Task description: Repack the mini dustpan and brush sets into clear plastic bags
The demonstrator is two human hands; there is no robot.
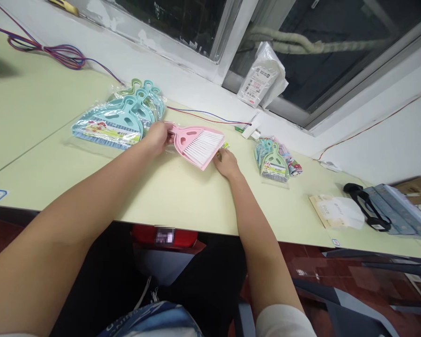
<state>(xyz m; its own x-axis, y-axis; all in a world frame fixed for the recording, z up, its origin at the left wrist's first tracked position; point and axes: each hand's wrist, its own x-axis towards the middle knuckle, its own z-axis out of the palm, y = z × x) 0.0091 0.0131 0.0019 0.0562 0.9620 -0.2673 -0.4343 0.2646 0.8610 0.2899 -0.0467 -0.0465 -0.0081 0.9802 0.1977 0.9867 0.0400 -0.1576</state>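
Observation:
My left hand [158,137] is closed around the handle of a pink dustpan-and-brush set [187,140]. The small brush lies nested in the pan, its white bristles facing up. At the pan's wide right end, my right hand [226,162] has its fingers curled, partly hidden behind the pan. A yellow-green printed label card [226,145] pokes out at those fingers. Beyond my left hand lies a pile of blue and green dustpan sets [112,117] in clear plastic bags. Further right sits a smaller pile of bagged sets [274,161], a green one on top.
The pale table [182,201] runs along a wall with windows. A coiled red-blue cable [61,54] lies at the back left. A plastic package [261,79] leans on the window ledge. To the right are a face-towel pack [337,211], a black strap [370,210] and blue boxes [400,208].

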